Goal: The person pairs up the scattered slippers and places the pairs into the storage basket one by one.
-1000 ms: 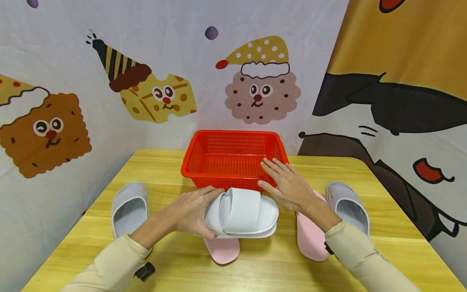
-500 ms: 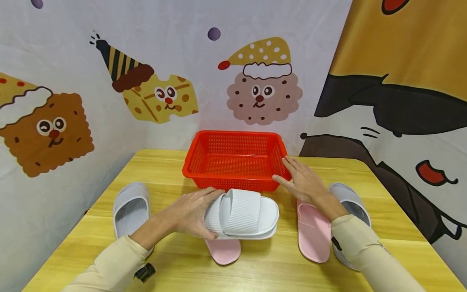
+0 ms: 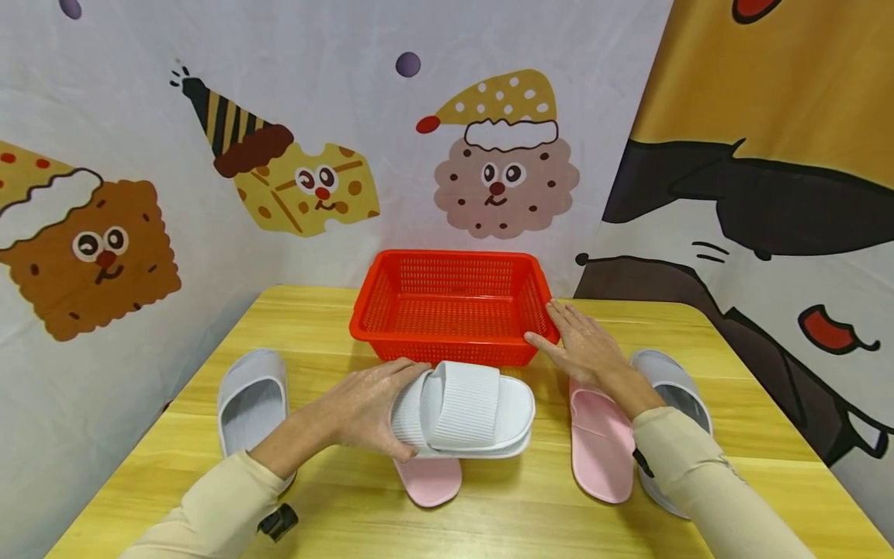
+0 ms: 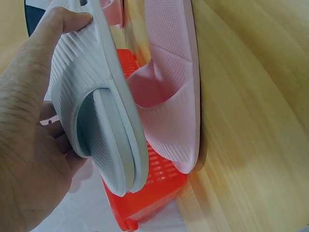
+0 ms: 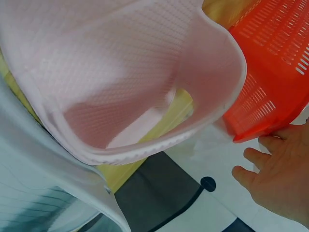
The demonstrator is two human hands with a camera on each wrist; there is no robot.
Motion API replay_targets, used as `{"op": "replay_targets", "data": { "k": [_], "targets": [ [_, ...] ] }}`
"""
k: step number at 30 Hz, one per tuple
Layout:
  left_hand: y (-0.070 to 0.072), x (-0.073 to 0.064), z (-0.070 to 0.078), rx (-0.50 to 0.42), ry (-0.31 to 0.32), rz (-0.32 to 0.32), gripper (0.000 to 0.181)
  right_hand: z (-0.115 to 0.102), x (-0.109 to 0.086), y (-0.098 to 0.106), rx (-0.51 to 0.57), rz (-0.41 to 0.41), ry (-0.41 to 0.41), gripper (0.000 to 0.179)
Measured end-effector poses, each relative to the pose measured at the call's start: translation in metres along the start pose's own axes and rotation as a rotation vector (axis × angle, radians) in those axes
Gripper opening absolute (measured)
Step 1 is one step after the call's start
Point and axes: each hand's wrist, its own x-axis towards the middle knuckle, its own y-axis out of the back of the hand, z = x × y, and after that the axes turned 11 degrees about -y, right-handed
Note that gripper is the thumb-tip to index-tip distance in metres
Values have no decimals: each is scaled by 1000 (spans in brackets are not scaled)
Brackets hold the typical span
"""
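Note:
My left hand [image 3: 373, 407] grips a pair of white slippers [image 3: 466, 405] held together, one inside the other, above the table. Its thumb lies on one side of them and its fingers on the other, as the left wrist view shows. Straight-fingered, my right hand [image 3: 585, 349] lies along the right end of a red basket [image 3: 447, 351], and its fingertips seem to touch the rim. Nothing is held in it. Seen from above, the basket has only its mesh floor inside. Under the white pair, a pink slipper [image 3: 431, 483] shows partly.
Another pink slipper [image 3: 602, 450] lies below my right wrist. A grey slipper [image 3: 253, 404] stands at the left, and a second grey slipper [image 3: 667, 380] at the right, partly behind my forearm. Behind the wooden table [image 3: 524, 520] hangs a cartoon-printed cloth [image 3: 405, 178].
My right hand has moved right, from over the basket's front right corner to its right end, uncovering more of the right pink slipper. The left hand and white slippers have stayed nearly still.

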Motion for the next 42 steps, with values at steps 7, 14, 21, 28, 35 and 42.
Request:
{"op": "replay_targets", "data": {
  "k": [7, 14, 21, 28, 35, 42],
  "targets": [
    [2, 1, 2, -19, -6, 11, 105, -1, 0, 4, -22, 3, 28, 94],
    [5, 0, 0, -28, -13, 19, 108, 0, -2, 8, -51, 1, 50, 93],
    [10, 2, -4, -23, -34, 46, 106, 0, -3, 10, -48, -12, 53, 92],
    [18, 8, -7, -12, -46, 77, 106, 1, -4, 13, -32, -39, 42, 92],
    [28, 19, -13, -22, -28, 85, 104, 3, -4, 14, -29, -64, 41, 92],
    [38, 32, -21, -26, 13, 98, 101, 3, -5, 16, -38, -80, 68, 89]
  ]
}}
